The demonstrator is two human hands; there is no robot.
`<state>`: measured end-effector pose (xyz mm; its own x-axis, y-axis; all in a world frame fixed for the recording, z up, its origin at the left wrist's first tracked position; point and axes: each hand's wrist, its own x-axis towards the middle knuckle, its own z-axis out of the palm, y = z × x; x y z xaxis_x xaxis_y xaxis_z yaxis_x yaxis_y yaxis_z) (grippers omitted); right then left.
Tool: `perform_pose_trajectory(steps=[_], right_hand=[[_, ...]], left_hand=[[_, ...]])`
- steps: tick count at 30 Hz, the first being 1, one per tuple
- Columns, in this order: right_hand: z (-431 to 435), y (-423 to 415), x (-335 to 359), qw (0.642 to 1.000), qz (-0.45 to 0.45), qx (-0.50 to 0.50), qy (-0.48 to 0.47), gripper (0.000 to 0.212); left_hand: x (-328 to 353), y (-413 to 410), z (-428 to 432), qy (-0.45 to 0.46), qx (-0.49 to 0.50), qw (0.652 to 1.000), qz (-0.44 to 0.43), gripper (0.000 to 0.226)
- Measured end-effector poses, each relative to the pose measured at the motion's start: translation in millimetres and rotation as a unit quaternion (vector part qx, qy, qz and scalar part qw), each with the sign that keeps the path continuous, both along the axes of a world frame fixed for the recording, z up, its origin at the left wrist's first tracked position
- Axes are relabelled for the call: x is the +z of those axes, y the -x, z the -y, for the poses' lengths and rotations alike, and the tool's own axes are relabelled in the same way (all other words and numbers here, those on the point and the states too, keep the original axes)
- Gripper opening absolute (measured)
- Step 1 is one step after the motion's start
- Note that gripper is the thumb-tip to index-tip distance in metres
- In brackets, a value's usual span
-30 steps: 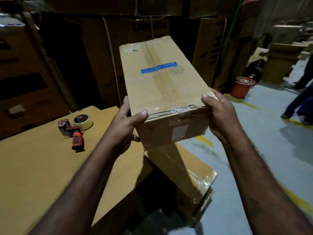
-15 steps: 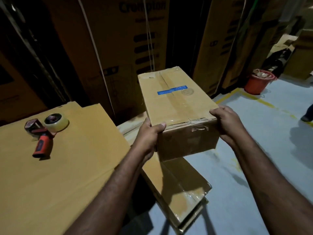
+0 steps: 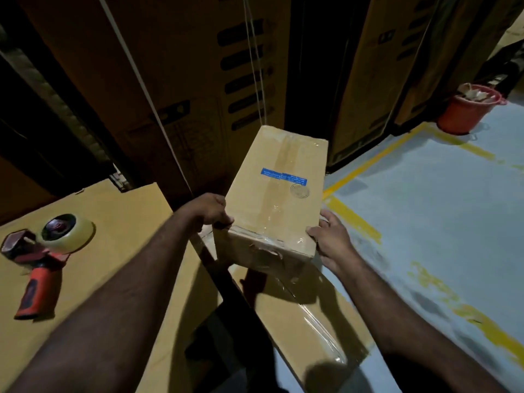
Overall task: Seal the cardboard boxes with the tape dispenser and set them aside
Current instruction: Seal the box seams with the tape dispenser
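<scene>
A taped cardboard box [image 3: 276, 194] with a blue label on top sits between my hands, above another sealed box [image 3: 309, 321] lying lower down. My left hand [image 3: 211, 211] grips the near left corner of the taped box, fingers curled over its edge. My right hand [image 3: 330, 236] holds the near right corner, thumb on top. A red tape dispenser [image 3: 42, 256] with a clear tape roll lies on the large flat cardboard surface [image 3: 119, 251] at the left, well away from both hands.
Tall stacked cartons [image 3: 175, 80] stand close behind the box. An orange bucket [image 3: 467, 109] holding scraps sits at the far right on the grey floor [image 3: 439, 208], which has yellow painted lines. A dark gap opens between the flat cardboard surface and the lower box.
The taped box has moved forward, down and away from me, toward the stacked cartons, with both hands still on its near end. The view has tilted downward.
</scene>
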<state>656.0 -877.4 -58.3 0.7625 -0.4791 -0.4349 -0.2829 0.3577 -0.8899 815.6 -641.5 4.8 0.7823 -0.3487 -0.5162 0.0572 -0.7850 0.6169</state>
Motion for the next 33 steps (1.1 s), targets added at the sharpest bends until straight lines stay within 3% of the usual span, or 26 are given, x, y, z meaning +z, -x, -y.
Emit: perform_pose_trajectory(steps=[9, 12, 14, 16, 18, 21, 27, 30, 33], right_hand=[[-73, -113, -74, 0.999, -0.045, -0.019, 0.013, 0.066], [-110, -128, -105, 0.995, -0.057, 0.071, 0.029, 0.064], [-129, -138, -123, 0.986, -0.069, 0.152, 0.03, 0.068], [-144, -151, -131, 0.963, -0.099, 0.247, 0.039, 0.077], [-152, -165, -135, 0.939, -0.117, 0.313, 0.076, 0.083], [-152, -177, -147, 0.925, -0.132, 0.334, 0.125, 0.079], [-137, -179, -137, 0.918, -0.136, 0.343, 0.143, 0.072], [-129, -179, -126, 0.928, -0.114, 0.322, 0.146, 0.047], [-119, -181, -102, 0.945, -0.1, 0.275, 0.146, 0.034]], left_hand=[[-70, -150, -40, -0.038, -0.02, 0.999, -0.033, 0.038], [-91, -181, -44, -0.085, -0.037, 0.996, 0.008, 0.027], [-117, -189, -41, -0.179, -0.114, 0.976, 0.038, 0.052], [-143, -175, -33, -0.228, -0.163, 0.96, 0.01, 0.073], [-162, -156, -20, -0.24, -0.169, 0.956, -0.017, 0.077], [-173, -146, -6, -0.266, -0.173, 0.948, -0.004, 0.09], [-184, -168, 2, -0.287, -0.173, 0.941, -0.034, 0.075], [-161, -157, 9, -0.269, -0.197, 0.942, -0.036, 0.061], [-127, -144, 20, -0.22, -0.17, 0.96, 0.025, 0.055]])
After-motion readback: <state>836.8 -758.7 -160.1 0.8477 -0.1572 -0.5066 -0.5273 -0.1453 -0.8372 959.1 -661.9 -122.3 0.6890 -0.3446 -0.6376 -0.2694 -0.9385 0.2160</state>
